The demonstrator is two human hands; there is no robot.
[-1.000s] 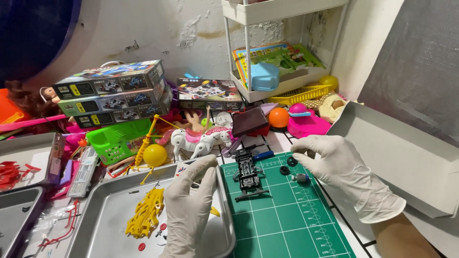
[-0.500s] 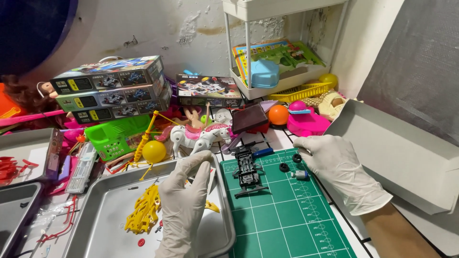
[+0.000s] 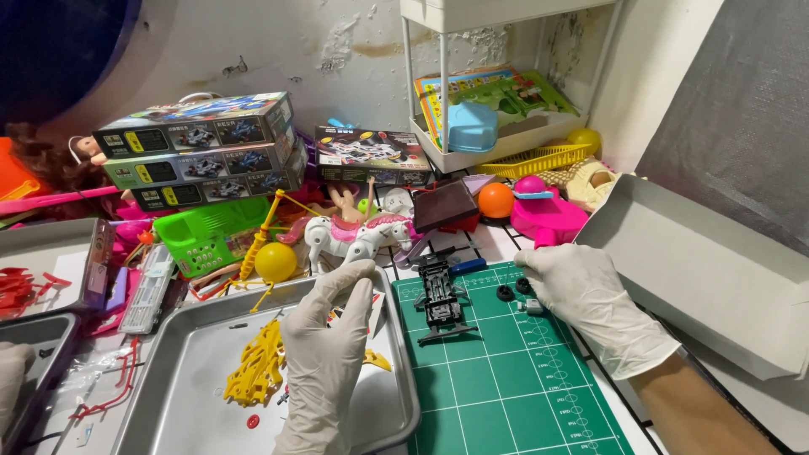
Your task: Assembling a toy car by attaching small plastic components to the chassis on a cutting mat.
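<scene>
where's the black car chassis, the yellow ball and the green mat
black chassis (image 3: 441,297), head view, middle of its frame
yellow ball (image 3: 275,262), head view, centre of the ball
green mat (image 3: 514,379), head view, bare gridded part below the chassis

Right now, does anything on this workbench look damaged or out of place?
Yes. The black toy car chassis on the green cutting mat has no wheels; small black wheels lie loose beside the gloved right hand. The wall's white paint is peeling and stained.
</scene>
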